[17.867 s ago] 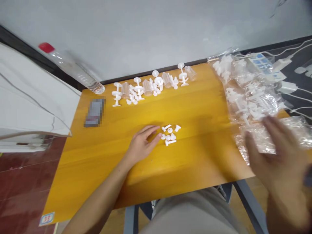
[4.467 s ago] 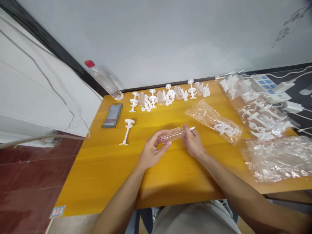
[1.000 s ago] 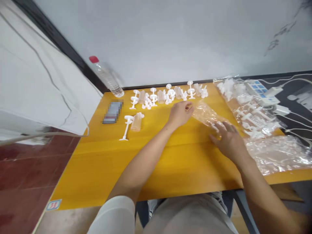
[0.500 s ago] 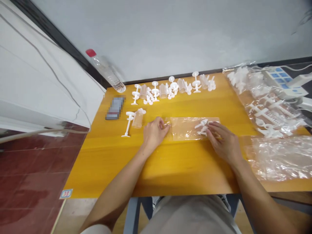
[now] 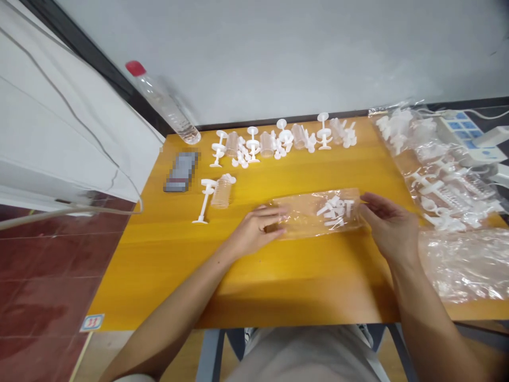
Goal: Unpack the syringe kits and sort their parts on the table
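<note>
A small clear plastic bag (image 5: 306, 215) with several white plastic parts (image 5: 336, 209) inside lies on the yellow table (image 5: 278, 276). My left hand (image 5: 256, 231) grips the bag's left end with closed fingers. My right hand (image 5: 387, 225) pinches the bag's right end, which is lifted a little off the table. To the left lie a white plunger (image 5: 202, 199) and a clear barrel (image 5: 222, 191), side by side.
A row of white and clear parts (image 5: 282, 140) lines the table's far edge. A water bottle (image 5: 163, 103) lies at the back left, a dark phone (image 5: 178, 172) below it. More bags of parts (image 5: 437, 164) and an empty bag (image 5: 469, 262) cover the right. A power strip (image 5: 473, 135) sits beyond.
Over the last second both hands drew the bag from the right to the table's middle. My right hand has shifted to the bag's right end and raised it; the parts slid together.
</note>
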`<state>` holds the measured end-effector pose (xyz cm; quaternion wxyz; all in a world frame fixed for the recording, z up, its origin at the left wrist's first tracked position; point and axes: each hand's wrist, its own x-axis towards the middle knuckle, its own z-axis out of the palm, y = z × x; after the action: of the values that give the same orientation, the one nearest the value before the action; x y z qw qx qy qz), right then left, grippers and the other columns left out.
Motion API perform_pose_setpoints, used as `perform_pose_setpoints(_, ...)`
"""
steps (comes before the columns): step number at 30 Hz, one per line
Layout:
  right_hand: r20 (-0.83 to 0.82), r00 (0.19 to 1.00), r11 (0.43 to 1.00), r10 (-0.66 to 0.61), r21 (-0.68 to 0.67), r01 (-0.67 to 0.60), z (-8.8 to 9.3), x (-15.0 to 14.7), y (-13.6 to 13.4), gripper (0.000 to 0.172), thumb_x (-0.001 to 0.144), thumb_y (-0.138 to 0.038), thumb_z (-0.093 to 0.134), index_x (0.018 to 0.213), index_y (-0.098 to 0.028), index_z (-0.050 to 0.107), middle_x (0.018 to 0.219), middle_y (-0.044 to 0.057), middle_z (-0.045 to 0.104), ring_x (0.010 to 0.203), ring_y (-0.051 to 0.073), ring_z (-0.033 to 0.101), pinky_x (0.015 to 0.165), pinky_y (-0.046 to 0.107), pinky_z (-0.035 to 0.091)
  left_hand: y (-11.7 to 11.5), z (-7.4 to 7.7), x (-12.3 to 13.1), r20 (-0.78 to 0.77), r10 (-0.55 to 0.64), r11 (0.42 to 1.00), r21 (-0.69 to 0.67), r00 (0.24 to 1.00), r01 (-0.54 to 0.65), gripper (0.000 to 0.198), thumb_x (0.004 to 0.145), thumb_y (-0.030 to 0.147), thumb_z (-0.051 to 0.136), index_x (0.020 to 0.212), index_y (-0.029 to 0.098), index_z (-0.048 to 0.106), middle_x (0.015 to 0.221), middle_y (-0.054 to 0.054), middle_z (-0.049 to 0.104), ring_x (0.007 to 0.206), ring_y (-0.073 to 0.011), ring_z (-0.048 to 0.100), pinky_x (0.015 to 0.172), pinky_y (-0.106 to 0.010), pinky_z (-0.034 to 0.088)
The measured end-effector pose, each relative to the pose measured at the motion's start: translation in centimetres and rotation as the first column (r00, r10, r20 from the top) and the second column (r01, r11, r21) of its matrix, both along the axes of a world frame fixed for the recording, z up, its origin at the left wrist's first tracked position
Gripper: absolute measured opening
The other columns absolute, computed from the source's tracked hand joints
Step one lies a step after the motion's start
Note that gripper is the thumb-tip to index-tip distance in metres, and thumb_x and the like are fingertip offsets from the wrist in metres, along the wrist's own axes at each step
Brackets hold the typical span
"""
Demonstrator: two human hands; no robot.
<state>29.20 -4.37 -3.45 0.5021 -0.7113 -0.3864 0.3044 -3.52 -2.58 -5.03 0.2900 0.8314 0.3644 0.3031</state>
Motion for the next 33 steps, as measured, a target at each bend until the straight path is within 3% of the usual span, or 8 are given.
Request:
perform_pose_setpoints(3, 0.033, 0.999, 0.997, -0.003, -0.081, 0.005, 0.4, -0.1, 0.6, 0.062, 0.071, -0.051, 0.086, 0.122, -0.017, 0.076, 0.103, 0.008, 0.078, 0.079, 0.016, 0.071, 0.070, 0.026, 0.060, -0.4, -0.8, -0.5, -0.017, 0.083, 0.974, 0.212, 0.996, -0.078, 0.030, 0.095, 0.030, 0.075, 0.124, 0.025, 0.076, 0.127, -0.010, 0.077, 0.110, -0.0251, 0.076, 0.098, -0.045, 0.058)
perform_pose_setpoints(6, 0.029, 0.992, 0.974, 0.127, -0.194, -0.119, 0.6, 0.2, 0.9, 0.066, 0.073, -0.057, 0.084, 0.123, -0.015, 0.076, 0.099, 0.008, 0.077, 0.069, 0.014, 0.067, 0.055, 0.023, 0.053, -0.9, -1.0, -0.6, -0.063, 0.148, 0.902, 0.418, 0.987, -0.109, 0.025, 0.094, 0.026, 0.076, 0.118, 0.023, 0.076, 0.120, -0.008, 0.080, 0.096, -0.0223, 0.076, 0.086, -0.041, 0.059)
perform_pose_setpoints(9, 0.068, 0.985, 0.978, 0.155, -0.151, -0.144, 1.3, 0.4, 1.1, 0.057, 0.073, -0.056, 0.084, 0.112, -0.015, 0.079, 0.091, 0.006, 0.075, 0.069, 0.014, 0.067, 0.056, 0.022, 0.053, -1.4, -0.6, -0.6, -0.066, 0.078, 0.863, 0.503, 0.995, -0.034, 0.017, 0.095, 0.017, 0.073, 0.112, 0.022, 0.074, 0.118, -0.006, 0.080, 0.095, -0.0190, 0.076, 0.084, -0.036, 0.061)
perform_pose_setpoints(14, 0.076, 0.971, 0.973, 0.225, -0.076, -0.219, 3.7, 0.0, 1.7, 0.055, 0.074, -0.050, 0.084, 0.118, -0.018, 0.078, 0.092, 0.005, 0.071, 0.069, 0.015, 0.071, 0.060, 0.024, 0.057, -1.9, -0.4, 0.2, -0.091, -0.127, 0.910, 0.385, 0.988, 0.153, 0.038, 0.103, 0.019, 0.061, 0.141, 0.020, 0.061, 0.144, -0.013, 0.067, 0.130, -0.0218, 0.068, 0.112, -0.038, 0.056)
perform_pose_setpoints(18, 0.165, 0.951, 0.965, 0.263, -0.040, -0.260, 6.2, -0.5, 2.5, 0.052, 0.077, -0.047, 0.081, 0.120, -0.019, 0.077, 0.091, 0.005, 0.070, 0.069, 0.015, 0.071, 0.059, 0.025, 0.057, -1.9, -1.0, 1.2, -0.218, -0.153, 0.926, 0.310, 0.964, 0.217, 0.066, 0.106, 0.024, 0.055, 0.166, 0.022, 0.028, 0.156, -0.015, 0.056, 0.145, -0.0250, 0.054, 0.120, -0.041, 0.049)
perform_pose_setpoints(22, 0.329, 0.906, 0.963, 0.267, -0.070, -0.259, 8.9, -1.2, 3.2, 0.045, 0.082, -0.042, 0.075, 0.120, -0.020, 0.078, 0.094, 0.007, 0.072, 0.065, 0.015, 0.068, 0.050, 0.023, 0.047, -2.0, -1.1, 1.5, -0.191, -0.107, 0.956, 0.250, 0.976, 0.154, 0.076, 0.108, 0.025, 0.050, 0.170, 0.027, 0.008, 0.165, -0.016, 0.043, 0.151, -0.0243, 0.046, 0.122, -0.040, 0.047)
perform_pose_setpoints(27, 0.410, 0.883, 0.973, 0.229, -0.081, -0.215, 10.0, -1.8, 3.5, 0.041, 0.081, -0.038, 0.075, 0.118, -0.021, 0.080, 0.092, 0.005, 0.072, 0.061, 0.011, 0.066, 0.048, 0.020, 0.045, -2.0, -0.7, 1.4, -0.139, -0.068, 0.984, 0.153, 0.988, 0.089, 0.078, 0.107, 0.027, 0.052, 0.170, 0.028, 0.007, 0.169, -0.015, 0.038, 0.155, -0.0253, 0.040, 0.125, -0.042, 0.042)
perform_pose_setpoints(33, 0.439, 0.878, 0.981, 0.190, -0.056, -0.185, 9.3, -1.6, 3.4, 0.040, 0.081, -0.036, 0.074, 0.117, -0.023, 0.081, 0.082, 0.004, 0.072, 0.060, 0.011, 0.065, 0.051, 0.021, 0.047, -1.7, -1.2, 1.9, -0.121, -0.031, 0.975, 0.216, 0.992, 0.057, 0.073, 0.106, 0.030, 0.056, 0.168, 0.027, 0.019, 0.165, -0.018, 0.043, 0.155, -0.0288, 0.041, 0.122, -0.049, 0.046)
